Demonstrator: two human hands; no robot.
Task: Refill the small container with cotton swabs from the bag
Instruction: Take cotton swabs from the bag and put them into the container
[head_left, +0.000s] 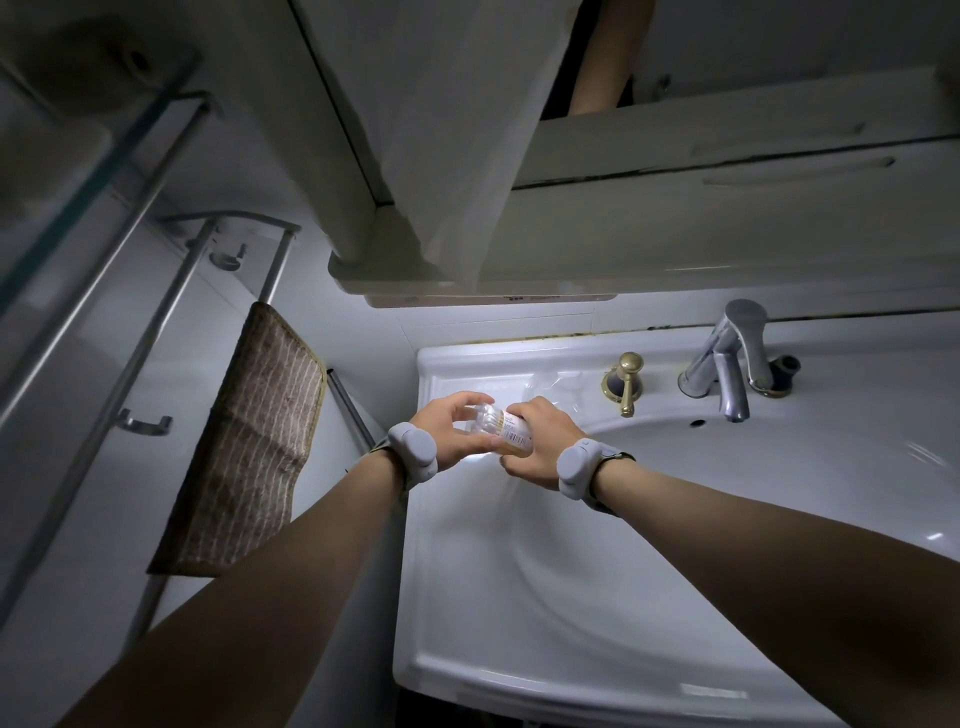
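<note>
A small clear container with a yellowish label and barcode lies on its side between both hands, above the left rim of the white sink. My left hand grips its clear lid end. Around its labelled body my right hand is wrapped. Cotton swab sticks show faintly through the clear part. A clear plastic bag lies flat on the sink ledge just behind the hands. Both wrists wear grey bands.
A chrome faucet and a brass knob stand at the back of the sink. A brown striped towel hangs on a metal rack at left. A mirror cabinet overhangs the basin.
</note>
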